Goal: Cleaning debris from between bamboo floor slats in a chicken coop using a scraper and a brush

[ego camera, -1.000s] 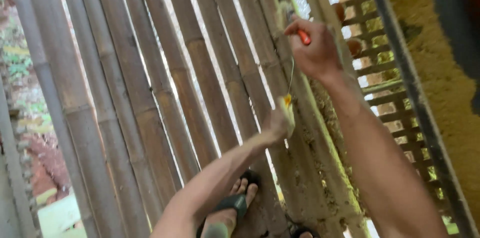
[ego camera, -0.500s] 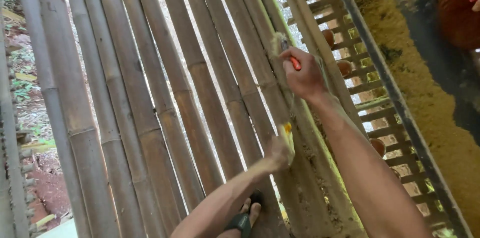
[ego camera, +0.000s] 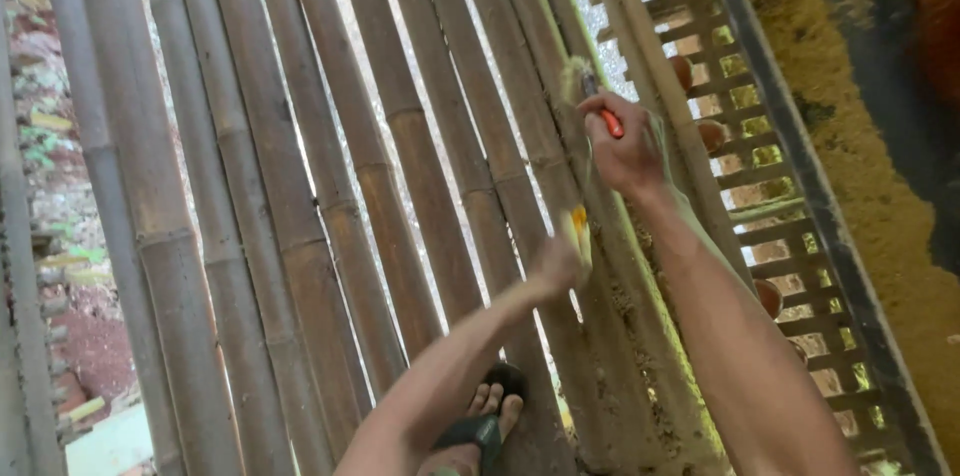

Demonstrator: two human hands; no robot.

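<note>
Right hand (ego camera: 625, 151) closed in a fist around the orange handle of a tool (ego camera: 598, 106), raised against the bamboo poles (ego camera: 400, 136); the tool's pale frayed end sticks up just above the fist. Left hand (ego camera: 558, 261) lower down, fingers curled onto a small yellow object (ego camera: 578, 234) pressed to the same pole; how tightly it grips cannot be told. A sandalled foot (ego camera: 485, 416) rests on the poles below. Slatted rack (ego camera: 760, 176) to the right.
</note>
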